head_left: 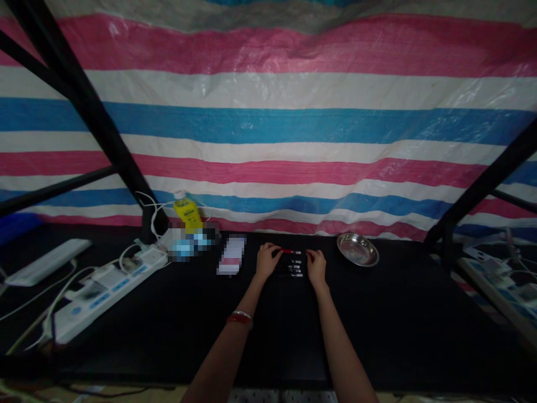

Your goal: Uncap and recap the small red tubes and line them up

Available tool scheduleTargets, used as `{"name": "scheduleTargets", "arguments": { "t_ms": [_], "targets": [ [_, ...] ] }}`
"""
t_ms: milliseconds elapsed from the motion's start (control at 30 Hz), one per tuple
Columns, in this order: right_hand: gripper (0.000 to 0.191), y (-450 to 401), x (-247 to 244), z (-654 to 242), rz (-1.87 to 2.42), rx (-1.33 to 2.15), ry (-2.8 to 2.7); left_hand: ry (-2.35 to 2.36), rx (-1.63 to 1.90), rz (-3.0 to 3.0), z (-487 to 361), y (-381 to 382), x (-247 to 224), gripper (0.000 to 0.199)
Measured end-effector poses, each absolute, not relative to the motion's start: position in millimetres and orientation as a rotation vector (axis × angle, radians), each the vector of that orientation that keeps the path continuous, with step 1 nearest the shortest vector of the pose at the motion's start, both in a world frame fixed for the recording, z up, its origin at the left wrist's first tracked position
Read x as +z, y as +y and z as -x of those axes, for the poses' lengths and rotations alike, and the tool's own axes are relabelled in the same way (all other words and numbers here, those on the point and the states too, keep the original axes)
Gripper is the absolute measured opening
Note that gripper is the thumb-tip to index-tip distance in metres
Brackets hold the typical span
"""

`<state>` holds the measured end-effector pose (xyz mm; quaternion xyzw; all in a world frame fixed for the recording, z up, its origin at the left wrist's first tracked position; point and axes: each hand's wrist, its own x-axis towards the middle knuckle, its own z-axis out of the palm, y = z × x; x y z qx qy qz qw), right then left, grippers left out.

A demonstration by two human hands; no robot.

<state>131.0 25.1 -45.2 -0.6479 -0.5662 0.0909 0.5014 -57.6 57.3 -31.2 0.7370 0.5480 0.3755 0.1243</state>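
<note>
A red pen (287,251) with a pale, shiny right end lies crosswise on the black table. My left hand (267,261) has its thumb and fingertips closed at the pen's left end. Below it, several dark pens (289,268) with silvery right ends are lined up in a row. Just off the right ends of the pens is my right hand (317,265), its fingers curled together. Whether anything small sits between those fingertips is too dark to make out.
A round metal dish (358,250) stands right of my hands. To the left are a blurred phone-like item (231,255), a yellow bottle (188,215) and a long white power strip (109,294) with cables. Black frame bars (90,115) and a striped sheet (293,126) bound the table (403,330).
</note>
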Motion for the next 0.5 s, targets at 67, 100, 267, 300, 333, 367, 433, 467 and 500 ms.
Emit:
{"name": "scheduleTargets", "arguments": {
  "t_ms": [67, 100, 267, 300, 333, 367, 433, 467, 500],
  "targets": [
    [0.028, 25, -45, -132, 1.549, 0.227, -1.352, 1.593, 1.104, -2.14, 58, 57, -30, 0.016],
    [0.028, 24, -45, -133, 1.537, 0.232, -1.344, 1.59, 1.109, -2.139, 57, 57, -30, 0.016],
    [0.03, 19, -43, -138, 1.472, 0.262, -1.271, 1.575, 1.128, -2.135, 57, 54, -26, 0.015],
    [0.031, 18, -43, -140, 1.475, 0.254, -1.246, 1.574, 1.129, -2.133, 56, 54, -26, 0.015],
    [0.032, 18, -43, -141, 1.485, 0.241, -1.222, 1.574, 1.129, -2.131, 56, 54, -26, 0.015],
    [0.032, 18, -44, -143, 1.499, 0.228, -1.205, 1.574, 1.127, -2.128, 56, 54, -26, 0.015],
    [0.031, 18, -45, -145, 1.525, 0.215, -1.195, 1.577, 1.121, -2.123, 57, 53, -26, 0.015],
    [0.03, 19, -46, -146, 1.532, 0.22, -1.2, 1.577, 1.121, -2.119, 57, 53, -26, 0.015],
    [0.029, 20, -47, -147, 1.535, 0.229, -1.208, 1.575, 1.124, -2.115, 57, 53, -26, 0.015]
  ]
}}
